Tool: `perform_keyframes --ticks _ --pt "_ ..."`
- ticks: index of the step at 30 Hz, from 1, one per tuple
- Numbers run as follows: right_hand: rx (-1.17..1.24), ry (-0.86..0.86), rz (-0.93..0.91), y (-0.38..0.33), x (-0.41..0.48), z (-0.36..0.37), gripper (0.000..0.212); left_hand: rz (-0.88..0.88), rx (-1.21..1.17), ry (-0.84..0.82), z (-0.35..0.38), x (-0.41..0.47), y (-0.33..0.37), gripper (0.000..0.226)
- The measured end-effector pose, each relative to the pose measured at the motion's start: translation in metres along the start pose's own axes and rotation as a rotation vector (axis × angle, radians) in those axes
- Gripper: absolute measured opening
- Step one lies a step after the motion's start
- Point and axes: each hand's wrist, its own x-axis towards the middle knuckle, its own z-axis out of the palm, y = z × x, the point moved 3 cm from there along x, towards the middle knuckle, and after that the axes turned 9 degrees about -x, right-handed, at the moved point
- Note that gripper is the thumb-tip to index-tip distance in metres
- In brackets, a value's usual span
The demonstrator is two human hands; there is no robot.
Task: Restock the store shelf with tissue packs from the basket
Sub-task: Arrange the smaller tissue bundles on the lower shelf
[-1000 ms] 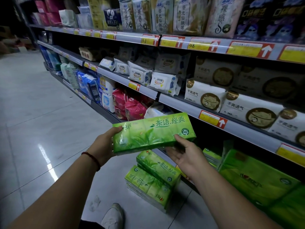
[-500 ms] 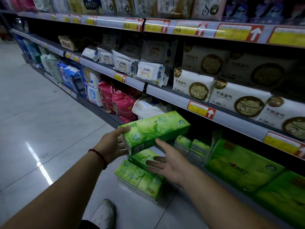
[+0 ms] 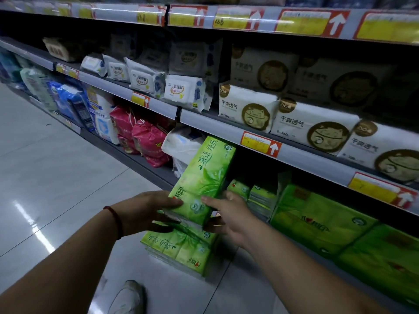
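A left hand (image 3: 145, 209), red cord at the wrist, grips the near end of a long, bright-green, plastic-wrapped tissue pack (image 3: 204, 175), with the thumb on top and fingers curled beneath. The pack is in the air, tilted, its far end aimed into a dark gap on the grey metal bottom shelf (image 3: 106, 146). Below it, a stack of matching green packs (image 3: 181, 248) sits on the tiled floor. The right hand (image 3: 229, 214) pinches the same near end from the other side. The step in hand is placing. The next move is probably a forward push, to set the pack beside the small green packs (image 3: 240, 189) already on the shelf.
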Motion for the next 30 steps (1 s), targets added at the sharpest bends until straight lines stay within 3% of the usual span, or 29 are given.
perform_keyframes --ticks 6,11,14,18,23,27,30 --pt "-0.063 0.068 0.014 0.011 0.019 -0.021 0.034 -0.023 -0.040 -0.008 0.015 0.033 -0.004 0.087" --pt "-0.173 0.089 0.038 0.019 0.040 -0.048 0.042 -0.056 -0.191 0.086 0.040 0.075 -0.017 0.040" --pt "-0.167 0.073 0.110 0.020 0.056 -0.066 0.044 -0.085 -0.197 0.068 0.050 0.106 -0.016 0.036" --pt "-0.191 0.041 0.213 0.021 0.089 -0.084 0.043 -0.120 -0.168 0.059 0.053 0.150 -0.013 0.009" --pt "-0.190 0.090 0.280 0.036 0.142 -0.091 0.034 -0.161 -0.026 0.082 0.044 0.203 -0.014 0.020" --pt "-0.121 0.258 0.282 0.054 0.173 -0.097 0.033 -0.136 0.330 0.082 0.042 0.240 -0.019 0.032" --pt "-0.032 0.342 0.315 0.070 0.189 -0.102 0.040 -0.084 0.185 0.114 0.052 0.264 -0.033 0.029"
